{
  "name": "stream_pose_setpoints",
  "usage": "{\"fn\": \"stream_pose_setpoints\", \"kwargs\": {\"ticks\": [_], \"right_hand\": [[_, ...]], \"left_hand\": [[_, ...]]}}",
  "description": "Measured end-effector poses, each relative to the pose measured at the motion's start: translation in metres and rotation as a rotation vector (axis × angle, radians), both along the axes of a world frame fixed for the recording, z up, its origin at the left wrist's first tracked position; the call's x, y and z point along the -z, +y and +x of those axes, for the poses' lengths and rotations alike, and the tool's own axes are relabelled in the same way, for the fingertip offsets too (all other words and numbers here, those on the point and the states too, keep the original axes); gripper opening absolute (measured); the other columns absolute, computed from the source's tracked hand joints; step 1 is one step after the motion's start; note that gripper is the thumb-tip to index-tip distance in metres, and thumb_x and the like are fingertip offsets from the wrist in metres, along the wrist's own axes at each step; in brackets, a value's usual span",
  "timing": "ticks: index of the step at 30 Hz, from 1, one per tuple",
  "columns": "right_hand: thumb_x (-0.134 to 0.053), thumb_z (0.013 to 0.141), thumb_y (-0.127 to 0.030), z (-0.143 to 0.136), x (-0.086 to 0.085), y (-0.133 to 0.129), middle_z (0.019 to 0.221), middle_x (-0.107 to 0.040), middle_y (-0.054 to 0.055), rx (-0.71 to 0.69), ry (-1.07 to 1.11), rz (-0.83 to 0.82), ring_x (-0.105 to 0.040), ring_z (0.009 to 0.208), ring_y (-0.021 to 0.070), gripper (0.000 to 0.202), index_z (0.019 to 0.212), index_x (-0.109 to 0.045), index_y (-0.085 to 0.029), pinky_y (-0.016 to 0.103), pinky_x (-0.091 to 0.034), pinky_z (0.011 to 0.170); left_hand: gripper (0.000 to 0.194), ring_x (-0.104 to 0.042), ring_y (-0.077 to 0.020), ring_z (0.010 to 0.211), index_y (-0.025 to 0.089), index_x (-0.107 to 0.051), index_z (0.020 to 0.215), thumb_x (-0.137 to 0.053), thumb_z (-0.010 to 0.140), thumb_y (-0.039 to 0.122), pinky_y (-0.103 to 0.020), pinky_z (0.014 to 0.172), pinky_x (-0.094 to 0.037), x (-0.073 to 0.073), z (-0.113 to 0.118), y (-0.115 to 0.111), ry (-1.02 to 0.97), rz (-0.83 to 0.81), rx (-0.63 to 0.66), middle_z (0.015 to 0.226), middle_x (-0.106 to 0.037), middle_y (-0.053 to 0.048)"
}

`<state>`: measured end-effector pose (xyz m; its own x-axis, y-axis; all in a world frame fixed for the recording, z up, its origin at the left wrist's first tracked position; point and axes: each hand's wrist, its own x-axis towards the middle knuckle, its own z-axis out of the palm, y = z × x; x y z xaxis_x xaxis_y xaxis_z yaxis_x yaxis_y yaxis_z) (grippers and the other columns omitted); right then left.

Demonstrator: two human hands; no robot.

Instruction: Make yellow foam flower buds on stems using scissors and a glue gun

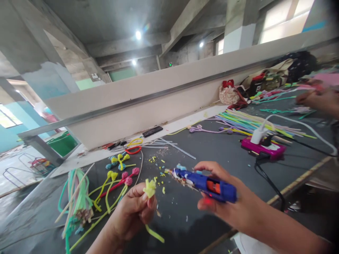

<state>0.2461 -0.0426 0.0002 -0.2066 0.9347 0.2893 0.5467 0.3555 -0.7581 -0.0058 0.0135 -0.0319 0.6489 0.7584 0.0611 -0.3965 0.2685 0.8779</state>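
Between the thumb and fingers of my left hand is a pale yellow pipe-cleaner flower, its stem hanging below the fist. My right hand is wrapped round a blue hot glue gun, whose tip points left toward the flower without touching it. A small red light glows on the gun near my fingers. Left of my hands lie finished-looking yellow and blue pipe-cleaner flowers, pink ones, and a bundle of green and beige pipe cleaners.
Red-handled scissors and a black phone lie toward the divider. Yellow scraps dot the table. At right are a magenta power strip with cables, many pipe cleaners, a cloth bag and another person's hand.
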Motion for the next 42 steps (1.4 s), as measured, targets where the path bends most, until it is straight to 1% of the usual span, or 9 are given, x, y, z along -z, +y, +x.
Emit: {"fn": "stream_pose_setpoints", "kwargs": {"ticks": [5, 9, 14, 18, 20, 22, 28, 34, 42], "right_hand": [[-0.064, 0.074, -0.035, 0.008, 0.015, 0.028, 0.085, -0.068, 0.011, 0.448, -0.607, 0.04, -0.065, 0.076, 0.0314, 0.06, 0.124, -0.036, -0.016, 0.037, -0.045, 0.062], [-0.063, 0.072, -0.027, 0.015, 0.03, 0.039, 0.102, -0.066, 0.018, 0.442, -0.785, -0.049, -0.064, 0.087, 0.0344, 0.067, 0.13, -0.036, -0.01, 0.044, -0.046, 0.07], [-0.072, 0.06, -0.031, 0.031, 0.03, 0.041, 0.124, -0.056, 0.016, 0.38, -0.746, -0.189, -0.054, 0.107, 0.0382, 0.09, 0.138, -0.028, -0.021, 0.056, -0.04, 0.082], [-0.068, 0.066, -0.024, 0.018, 0.015, 0.035, 0.13, -0.05, 0.012, 0.445, -0.583, 0.136, -0.046, 0.116, 0.0356, 0.066, 0.127, -0.044, -0.024, 0.055, -0.036, 0.091], [-0.061, 0.076, -0.025, -0.002, 0.012, 0.029, 0.121, -0.055, 0.01, 0.284, -0.316, 0.244, -0.051, 0.11, 0.0262, 0.049, 0.122, -0.044, -0.025, 0.045, -0.041, 0.091], [-0.064, 0.075, -0.023, -0.024, 0.014, 0.022, 0.111, -0.058, 0.006, 0.097, -0.113, 0.227, -0.056, 0.099, 0.0209, 0.052, 0.122, -0.04, -0.027, 0.038, -0.044, 0.088], [-0.069, 0.07, -0.015, -0.059, 0.019, 0.015, 0.111, -0.052, 0.001, -0.109, 0.181, 0.175, -0.053, 0.097, 0.0167, 0.07, 0.126, -0.032, -0.033, 0.034, -0.042, 0.09], [-0.07, 0.068, -0.008, -0.064, 0.016, 0.02, 0.104, -0.051, -0.001, -0.15, 0.212, 0.18, -0.051, 0.098, 0.0157, 0.069, 0.122, -0.035, -0.033, 0.032, -0.039, 0.092], [-0.061, 0.076, -0.01, -0.06, 0.013, 0.016, 0.1, -0.052, 0.001, -0.16, 0.164, 0.213, -0.054, 0.094, 0.0156, 0.057, 0.122, -0.035, -0.03, 0.031, -0.043, 0.086]], "left_hand": [[0.022, -0.023, -0.0045, 0.042, 0.014, -0.055, 0.065, -0.062, 0.076, 0.031, -0.019, 0.041, -0.018, 0.0, -0.001, 0.005, 0.039, -0.054, -0.038, 0.048, -0.035, 0.005], [0.021, -0.022, -0.0039, 0.042, 0.013, -0.054, 0.066, -0.061, 0.077, 0.03, -0.018, 0.041, -0.017, 0.001, -0.002, 0.006, 0.035, -0.045, -0.005, 0.05, -0.036, 0.005], [0.02, -0.022, -0.0037, 0.041, 0.013, -0.053, 0.067, -0.06, 0.078, 0.028, -0.018, 0.04, -0.015, 0.001, 0.002, 0.003, 0.054, -0.081, 0.026, 0.048, -0.035, 0.005], [0.02, -0.021, -0.0032, 0.04, 0.012, -0.052, 0.066, -0.059, 0.079, 0.027, -0.018, 0.039, -0.013, -0.001, 0.007, 0.0, 0.11, -0.147, 0.037, 0.047, -0.038, 0.005], [0.022, -0.021, -0.0031, 0.039, 0.012, -0.052, 0.066, -0.058, 0.08, 0.028, -0.018, 0.039, -0.012, -0.002, 0.009, -0.002, 0.122, -0.156, 0.047, 0.046, -0.038, 0.004], [0.022, -0.022, -0.0032, 0.039, 0.012, -0.053, 0.066, -0.057, 0.081, 0.029, -0.019, 0.039, -0.013, -0.001, 0.01, -0.004, 0.117, -0.142, 0.058, 0.047, -0.039, 0.004], [0.024, -0.024, -0.0036, 0.038, 0.012, -0.054, 0.067, -0.056, 0.081, 0.031, -0.02, 0.04, -0.015, 0.002, 0.013, -0.009, 0.107, -0.118, 0.104, 0.047, -0.04, 0.004], [0.025, -0.027, -0.0038, 0.037, 0.012, -0.053, 0.067, -0.06, 0.078, 0.034, -0.02, 0.038, -0.014, 0.005, 0.014, -0.011, 0.077, -0.097, 0.124, 0.047, -0.043, 0.003], [0.025, -0.032, -0.0045, 0.039, 0.01, -0.06, 0.071, -0.058, 0.079, 0.034, -0.021, 0.039, -0.015, 0.007, 0.012, -0.011, 0.115, -0.022, 0.141, 0.052, -0.045, 0.001]]}}
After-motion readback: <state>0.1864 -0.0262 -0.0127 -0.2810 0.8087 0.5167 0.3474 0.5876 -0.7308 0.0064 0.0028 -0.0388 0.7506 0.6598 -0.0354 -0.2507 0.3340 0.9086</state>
